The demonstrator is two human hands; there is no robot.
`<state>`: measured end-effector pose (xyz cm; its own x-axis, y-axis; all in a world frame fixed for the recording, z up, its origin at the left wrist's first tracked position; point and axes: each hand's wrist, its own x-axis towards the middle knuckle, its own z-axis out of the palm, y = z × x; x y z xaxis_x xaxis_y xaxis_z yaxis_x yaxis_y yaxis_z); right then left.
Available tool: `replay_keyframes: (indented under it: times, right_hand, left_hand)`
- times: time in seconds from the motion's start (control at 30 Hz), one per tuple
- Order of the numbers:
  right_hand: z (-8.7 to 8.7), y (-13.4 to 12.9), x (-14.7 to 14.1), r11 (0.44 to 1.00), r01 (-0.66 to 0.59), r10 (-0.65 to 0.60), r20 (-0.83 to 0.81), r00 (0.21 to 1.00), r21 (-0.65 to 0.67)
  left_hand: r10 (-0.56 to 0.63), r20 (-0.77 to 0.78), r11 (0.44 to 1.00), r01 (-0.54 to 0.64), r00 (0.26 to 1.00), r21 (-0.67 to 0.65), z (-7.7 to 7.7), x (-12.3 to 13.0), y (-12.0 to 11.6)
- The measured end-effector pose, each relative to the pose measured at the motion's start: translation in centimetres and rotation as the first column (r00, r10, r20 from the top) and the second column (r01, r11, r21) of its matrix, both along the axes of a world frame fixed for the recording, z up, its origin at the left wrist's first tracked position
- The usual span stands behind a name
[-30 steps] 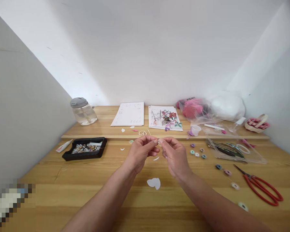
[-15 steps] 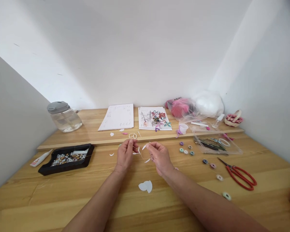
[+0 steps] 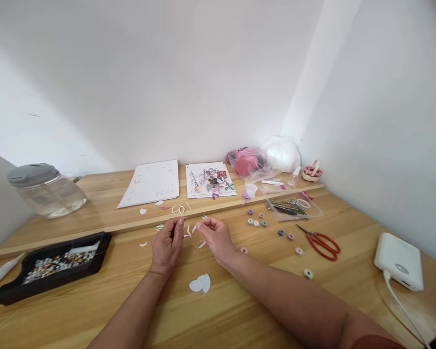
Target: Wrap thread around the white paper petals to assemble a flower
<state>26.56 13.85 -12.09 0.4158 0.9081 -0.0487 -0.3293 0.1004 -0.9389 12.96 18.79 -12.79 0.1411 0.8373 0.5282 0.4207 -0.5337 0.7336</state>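
My left hand (image 3: 166,246) is closed, thumb and forefinger pinched together above the wooden table. Close by on the right, my right hand (image 3: 218,238) is closed in a pinch too. A thin tan thread (image 3: 196,246) shows faintly below the right fingertips; its course between the hands is hard to make out. Small white petal-shaped pieces (image 3: 188,231) lie between and beneath the hands. Nearer me are larger overlapping white cut pieces (image 3: 200,283). A green-and-white leaf shape (image 3: 159,227) lies just beyond the left hand, and a white crescent (image 3: 143,244) to its left.
At left stand a black bead tray (image 3: 103,245) and a lidded jar (image 3: 45,194). A raised shelf (image 3: 94,196) carries paper sheets (image 3: 152,182) and colourful wire flowers (image 3: 218,179). To the right are thread bobbins (image 3: 281,232), red-handled scissors (image 3: 321,246) and a white corded device (image 3: 399,261).
The view has turned right, so the table's things sit farther left and the white device is fully in view. My hands stay close together, both pinching.
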Motion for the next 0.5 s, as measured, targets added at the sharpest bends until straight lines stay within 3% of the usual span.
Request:
replay_keyframes:
  times: [0.5]
  right_hand:
    - [-0.47, -0.06, -0.06, 1.000, 0.002, -0.004, 0.083, 0.997, 0.022]
  left_hand:
    - [-0.027, -0.085, 1.000, 0.028, 0.996, 0.013, -0.35, 0.00, 0.23]
